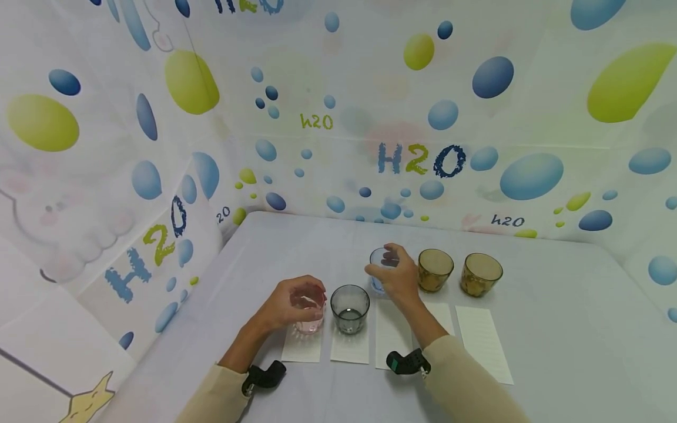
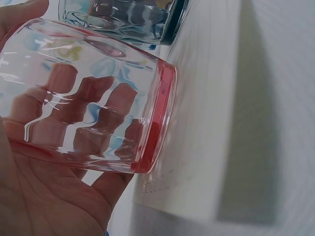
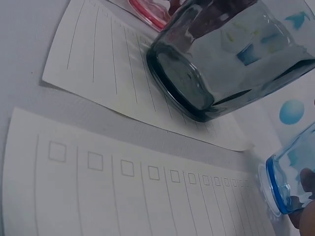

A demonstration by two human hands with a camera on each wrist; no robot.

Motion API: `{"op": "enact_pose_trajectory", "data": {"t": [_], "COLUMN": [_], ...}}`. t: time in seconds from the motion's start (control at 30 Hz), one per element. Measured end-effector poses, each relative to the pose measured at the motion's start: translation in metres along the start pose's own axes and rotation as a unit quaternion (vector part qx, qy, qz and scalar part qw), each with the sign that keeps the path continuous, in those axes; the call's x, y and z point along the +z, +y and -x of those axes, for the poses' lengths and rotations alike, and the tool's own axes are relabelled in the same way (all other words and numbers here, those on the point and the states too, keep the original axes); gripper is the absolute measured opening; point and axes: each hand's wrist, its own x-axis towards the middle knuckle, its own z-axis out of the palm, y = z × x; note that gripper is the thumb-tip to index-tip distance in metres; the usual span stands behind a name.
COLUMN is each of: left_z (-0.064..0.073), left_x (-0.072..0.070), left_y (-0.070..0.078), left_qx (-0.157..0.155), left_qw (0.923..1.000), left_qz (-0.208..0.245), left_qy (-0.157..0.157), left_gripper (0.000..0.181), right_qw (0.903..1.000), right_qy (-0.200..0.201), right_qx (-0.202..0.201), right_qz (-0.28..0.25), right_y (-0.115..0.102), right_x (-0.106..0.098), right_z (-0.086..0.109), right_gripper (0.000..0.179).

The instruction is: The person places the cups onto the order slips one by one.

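My left hand (image 1: 292,302) holds a clear pink-tinted glass (image 1: 308,325) at the upper end of the leftmost paper slip. In the left wrist view its fingers wrap behind the pink glass (image 2: 98,98), whose thick base is right by the paper. Beside it a grey glass (image 1: 350,310) stands upright on the second slip. Farther back, my right hand (image 1: 400,277) grips a light-blue glass (image 1: 376,258) between thumb and fingers, beyond the third slip (image 1: 392,332). At the right edge of the right wrist view, fingertips (image 3: 307,219) touch this blue glass (image 3: 280,187).
Two amber glasses, one (image 1: 435,271) just right of my right hand and another (image 1: 481,275) farther right, stand on the white table. Several lined slips lie in a row, the rightmost slip (image 1: 482,343) uncovered. A printed cloth backdrop (image 1: 338,147) rises behind the table.
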Motion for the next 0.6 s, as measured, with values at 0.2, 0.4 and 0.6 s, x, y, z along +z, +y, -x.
{"op": "enact_pose_trajectory", "data": {"t": [0.2, 0.4, 0.6], "left_z": [0.0000, 0.0000, -0.0004], "left_x": [0.0000, 0.0000, -0.0002], "left_y": [0.0004, 0.0004, 0.0002], "left_qx": [0.000, 0.002, 0.004], "left_qw": [1.0000, 1.0000, 1.0000], "left_qz": [0.000, -0.003, -0.001], "left_qy": [0.000, 0.000, -0.002], "left_gripper": [0.042, 0.041, 0.041], "right_qw": [0.9998, 0.9993, 0.9984], "right_qy": [-0.003, -0.006, -0.010], "right_qx": [-0.009, -0.016, -0.039], "right_qz": [-0.019, -0.034, -0.039], "right_y": [-0.0011, -0.0046, -0.0042], "right_x": [-0.0010, -0.0040, -0.0061], "right_z": [0.0034, 0.0070, 0.0091], "right_gripper": [0.068, 0.064, 0.058]}}
